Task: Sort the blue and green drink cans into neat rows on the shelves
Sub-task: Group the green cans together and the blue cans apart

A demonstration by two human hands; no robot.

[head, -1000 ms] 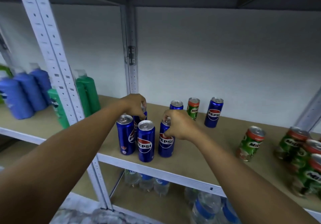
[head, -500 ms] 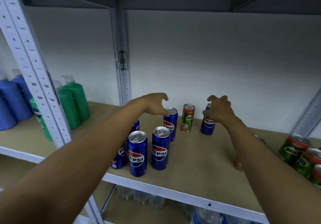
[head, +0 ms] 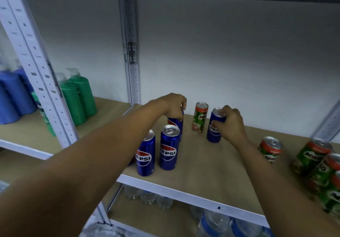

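Gripping blue cans [head: 214, 126], both hands [head: 229, 122] curled.

Blue cans [head: 169, 147] — four; green cans [head: 200, 117] — perhaps five.

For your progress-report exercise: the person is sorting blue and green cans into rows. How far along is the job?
Done: two blue cans stand side by side at the shelf front.

In hand: the left hand grips a blue can behind them; the right hand holds another.

Left: one green can stands between those two, another stands alone, and more cluster unevenly at right.
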